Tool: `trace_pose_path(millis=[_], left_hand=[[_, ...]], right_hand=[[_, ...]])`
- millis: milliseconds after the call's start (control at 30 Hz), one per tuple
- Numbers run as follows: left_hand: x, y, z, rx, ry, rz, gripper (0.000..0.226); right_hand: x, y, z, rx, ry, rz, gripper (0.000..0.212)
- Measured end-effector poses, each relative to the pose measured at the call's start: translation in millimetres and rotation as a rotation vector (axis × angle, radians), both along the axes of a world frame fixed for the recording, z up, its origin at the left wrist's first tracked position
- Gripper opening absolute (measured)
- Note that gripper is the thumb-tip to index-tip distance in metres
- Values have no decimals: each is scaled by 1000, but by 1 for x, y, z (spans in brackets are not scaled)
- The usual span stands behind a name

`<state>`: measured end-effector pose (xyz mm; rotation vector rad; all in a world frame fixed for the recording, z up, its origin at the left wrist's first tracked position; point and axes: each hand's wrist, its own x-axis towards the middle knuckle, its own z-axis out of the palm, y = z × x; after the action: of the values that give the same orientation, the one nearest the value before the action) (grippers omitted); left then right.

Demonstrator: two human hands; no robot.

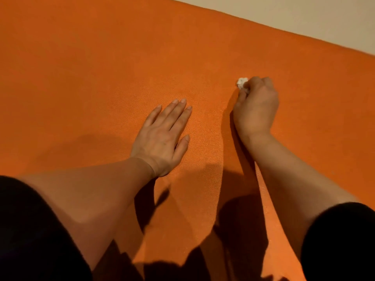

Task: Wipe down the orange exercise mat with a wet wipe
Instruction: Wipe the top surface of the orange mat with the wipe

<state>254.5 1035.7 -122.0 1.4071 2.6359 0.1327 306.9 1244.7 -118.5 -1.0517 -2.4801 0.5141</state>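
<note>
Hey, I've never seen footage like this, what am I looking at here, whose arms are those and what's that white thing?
This single picture comes from a camera worn on a person's head, looking down at their own arms. There is no machine. The orange exercise mat fills most of the view, with pale floor beyond its far edge. The left hand lies flat on the mat, fingers straight. The right hand grips a small crumpled white wet wipe against the mat. Black sleeves show at the bottom.
</note>
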Motion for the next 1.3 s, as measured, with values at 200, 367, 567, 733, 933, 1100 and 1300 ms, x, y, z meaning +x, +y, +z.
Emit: trace_pose_path(millis=[200, 367, 567, 733, 933, 1100, 1300], left_hand=[[4, 2, 5, -46, -5, 9, 62], [-18, 44, 25, 74, 10, 71, 55], [-55, 81, 17, -55, -87, 199, 63], [-75, 75, 7, -225, -136, 139, 67], [-78, 78, 5, -252, -198, 141, 69], [-81, 77, 5, -266, -240, 130, 68], [-80, 76, 0, -222, -209, 143, 69]], right_hand=[[-16, 2, 4, 40, -76, 418, 13], [-24, 50, 8, -27, -104, -190, 26], [-47, 20, 4, 71, -72, 437, 20], [-35, 78, 6, 44, -190, -50, 26], [-71, 26, 0, 13, -51, 307, 20], [-57, 85, 3, 78, -143, 171, 27], [-86, 86, 11, -36, -158, -147, 30]])
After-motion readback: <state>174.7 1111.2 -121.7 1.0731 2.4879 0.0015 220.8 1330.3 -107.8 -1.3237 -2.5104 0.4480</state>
